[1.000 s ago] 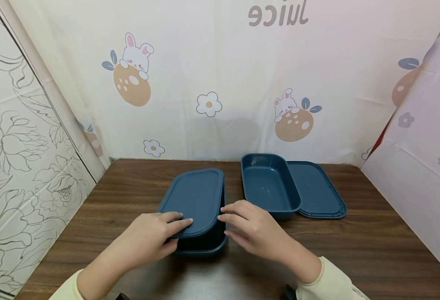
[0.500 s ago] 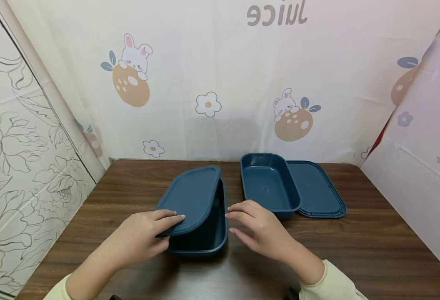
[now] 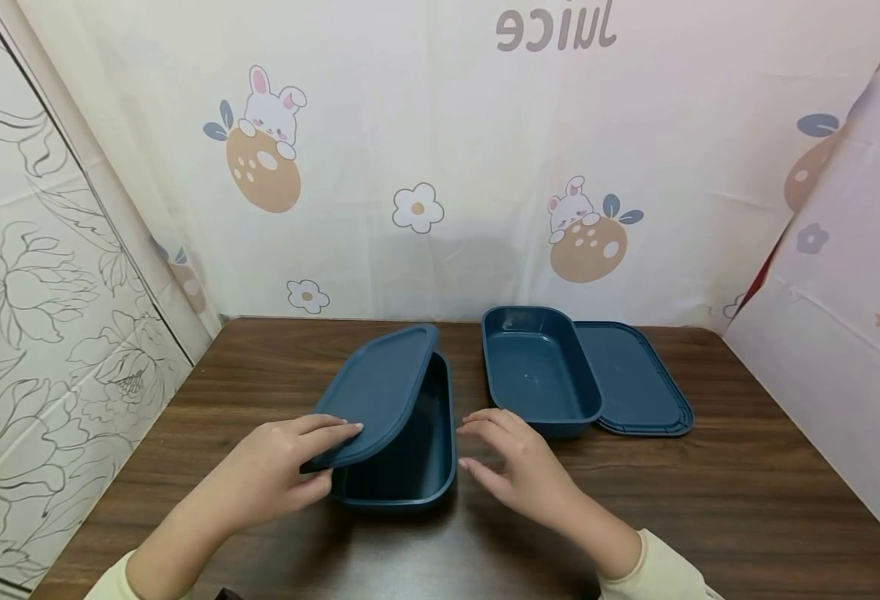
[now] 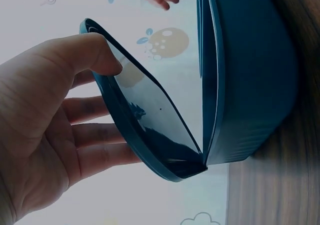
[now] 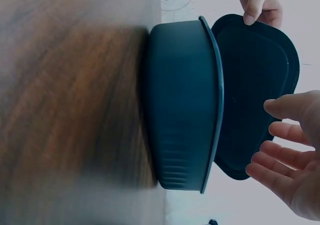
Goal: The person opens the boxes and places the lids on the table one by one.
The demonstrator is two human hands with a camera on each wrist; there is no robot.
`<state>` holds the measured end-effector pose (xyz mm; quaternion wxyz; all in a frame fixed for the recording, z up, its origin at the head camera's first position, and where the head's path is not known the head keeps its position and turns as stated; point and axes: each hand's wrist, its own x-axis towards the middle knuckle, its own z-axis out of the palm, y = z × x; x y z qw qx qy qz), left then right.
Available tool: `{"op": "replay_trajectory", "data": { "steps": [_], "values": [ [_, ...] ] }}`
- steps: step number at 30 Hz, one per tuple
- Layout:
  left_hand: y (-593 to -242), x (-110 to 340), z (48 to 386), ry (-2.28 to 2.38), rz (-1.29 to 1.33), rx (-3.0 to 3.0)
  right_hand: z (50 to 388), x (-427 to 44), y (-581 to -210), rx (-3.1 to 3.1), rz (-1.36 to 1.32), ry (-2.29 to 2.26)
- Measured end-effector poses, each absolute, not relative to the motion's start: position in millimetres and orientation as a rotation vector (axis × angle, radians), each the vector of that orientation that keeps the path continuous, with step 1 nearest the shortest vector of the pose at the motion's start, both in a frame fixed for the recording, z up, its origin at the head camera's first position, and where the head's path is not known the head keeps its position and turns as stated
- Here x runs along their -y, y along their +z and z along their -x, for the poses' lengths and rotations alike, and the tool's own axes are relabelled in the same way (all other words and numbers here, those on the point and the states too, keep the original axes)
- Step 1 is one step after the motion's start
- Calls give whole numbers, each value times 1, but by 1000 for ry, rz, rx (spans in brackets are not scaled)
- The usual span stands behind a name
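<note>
A dark blue lid (image 3: 376, 392) leans tilted over a matching rectangular food container (image 3: 428, 467), its right side raised and its left side low by the container's rim. My left hand (image 3: 278, 471) pinches the lid's near-left edge, thumb beneath and fingers on top; the left wrist view shows the thumb on the lid's (image 4: 150, 105) underside. To the right of the container, my right hand (image 3: 518, 462) hovers with loosely bent fingers, holding nothing. In the right wrist view its fingers are spread, apart from the container's (image 5: 185, 105) wall.
A second dark blue container (image 3: 537, 367), without a cover, stands at the back right. Another lid (image 3: 635, 383) lies flat beside it, partly under its edge. The brown wooden table (image 3: 710, 517) ends at a printed curtain (image 3: 470, 167) behind.
My left hand has moved left and tilted the lid up, uncovering the right part of the container. My right hand has come away from the lid's right edge.
</note>
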<state>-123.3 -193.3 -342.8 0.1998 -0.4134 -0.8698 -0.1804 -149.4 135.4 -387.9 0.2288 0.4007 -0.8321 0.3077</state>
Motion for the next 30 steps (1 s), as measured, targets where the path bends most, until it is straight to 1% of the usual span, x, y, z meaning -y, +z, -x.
{"op": "replay_trajectory", "data": {
  "steps": [15, 22, 30],
  "values": [
    [-347, 202, 123, -697, 1117, 2464, 147, -130, -395, 2605, -847, 1189],
    [-345, 205, 124, -767, 1125, 2423, 147, -127, -398, 2740, -808, 1271],
    [-344, 210, 124, -830, 1122, 2406, 150, -123, -403, 2809, -721, 1473]
  ]
}}
